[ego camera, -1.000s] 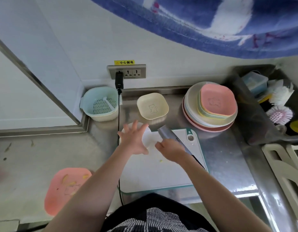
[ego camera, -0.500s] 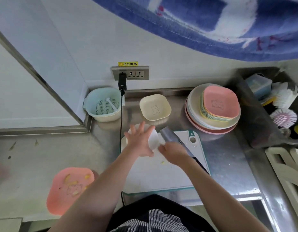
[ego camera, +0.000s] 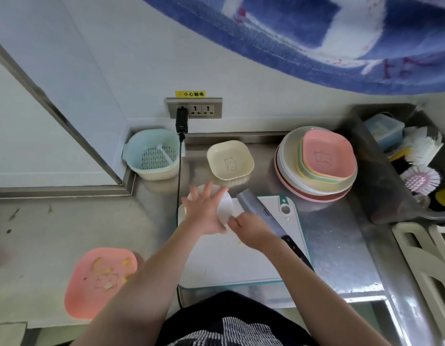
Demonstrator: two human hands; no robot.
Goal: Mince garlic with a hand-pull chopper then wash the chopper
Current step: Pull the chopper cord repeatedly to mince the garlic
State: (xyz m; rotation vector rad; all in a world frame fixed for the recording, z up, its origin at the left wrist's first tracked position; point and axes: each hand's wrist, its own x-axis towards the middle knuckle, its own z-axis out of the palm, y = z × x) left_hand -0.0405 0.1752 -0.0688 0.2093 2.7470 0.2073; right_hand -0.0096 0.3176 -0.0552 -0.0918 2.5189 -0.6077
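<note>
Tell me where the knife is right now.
In the head view, the knife lies diagonally on the right part of the cutting board, just right of the right hand, below the stacked plates.

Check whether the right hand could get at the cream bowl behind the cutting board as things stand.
Probably yes. The cream bowl sits uncovered beyond the right hand, though the cleaver lying between them would need skirting.
</note>
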